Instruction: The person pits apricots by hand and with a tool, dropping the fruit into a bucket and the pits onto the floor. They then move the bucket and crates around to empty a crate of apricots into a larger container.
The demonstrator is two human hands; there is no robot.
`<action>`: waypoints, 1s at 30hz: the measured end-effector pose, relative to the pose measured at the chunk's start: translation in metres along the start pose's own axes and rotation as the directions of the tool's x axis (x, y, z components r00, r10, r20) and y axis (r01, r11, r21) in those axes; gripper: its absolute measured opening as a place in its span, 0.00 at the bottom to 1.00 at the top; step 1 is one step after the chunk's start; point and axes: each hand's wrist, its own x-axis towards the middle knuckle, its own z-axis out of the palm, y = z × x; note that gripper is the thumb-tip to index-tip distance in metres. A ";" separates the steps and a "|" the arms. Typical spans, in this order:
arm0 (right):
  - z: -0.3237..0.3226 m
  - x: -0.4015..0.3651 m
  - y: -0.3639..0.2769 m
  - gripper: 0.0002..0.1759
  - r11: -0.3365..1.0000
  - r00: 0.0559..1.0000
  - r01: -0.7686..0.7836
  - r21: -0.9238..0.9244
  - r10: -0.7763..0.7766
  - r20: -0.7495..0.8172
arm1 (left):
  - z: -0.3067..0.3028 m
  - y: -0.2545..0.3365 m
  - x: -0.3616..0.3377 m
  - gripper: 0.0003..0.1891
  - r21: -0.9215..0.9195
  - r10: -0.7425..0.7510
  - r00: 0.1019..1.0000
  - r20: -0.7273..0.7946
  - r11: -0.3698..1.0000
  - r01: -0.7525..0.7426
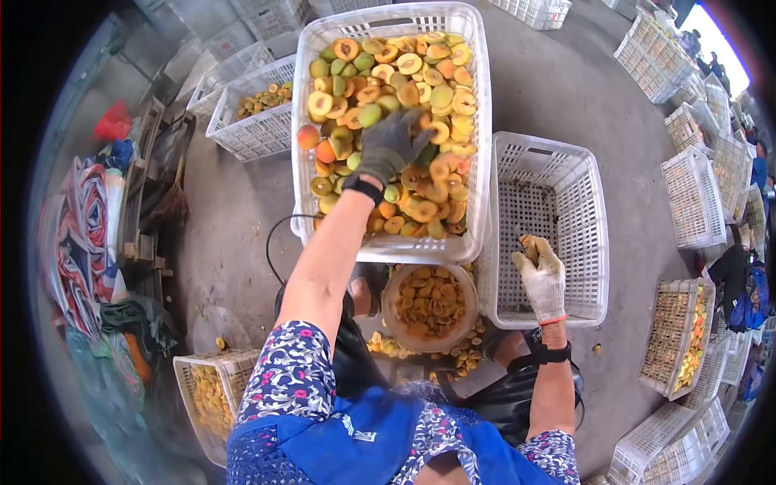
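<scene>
My left hand (390,145), in a dark grey glove, reaches into a white crate (301,186) heaped with halved apricots (408,63). Its fingers are spread over the fruit and blurred by motion. Over the front part of an empty-looking white crate (600,234) on the right is my right hand (540,279), in a white glove. Its fingers are closed on a brownish piece of fruit (529,242). Between my knees stands a round tub (390,301) with orange-brown fruit pieces in it.
Loose fruit halves (467,356) lie below the tub. A crate of fruit (194,364) stands at the lower left, another (250,133) at the upper left. Stacked crates (697,198) line the right side. Wooden pallets (139,186) and crumpled cloth (85,234) are at the left.
</scene>
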 end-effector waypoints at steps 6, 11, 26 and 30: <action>-0.002 -0.008 -0.006 0.12 0.994 0.998 0.055 -0.097 -0.054 0.007 | 0.038 -0.025 -0.099 0.25 0.292 0.294 0.952 0.090 0.905 -0.308; -0.006 -0.010 -0.012 0.11 0.991 0.996 0.086 -0.106 -0.089 -0.018 | -0.052 0.018 -0.044 0.16 0.099 0.192 0.754 0.628 0.941 -0.323; 0.000 -0.002 -0.012 0.13 0.990 0.992 0.118 -0.077 -0.121 -0.033 | 0.020 -0.018 0.066 0.26 0.223 0.232 0.954 -0.190 0.957 -0.188; -0.001 -0.005 -0.013 0.12 0.998 0.998 0.066 -0.023 -0.066 -0.021 | 0.015 -0.009 0.003 0.21 0.319 0.147 0.987 0.070 0.934 -0.162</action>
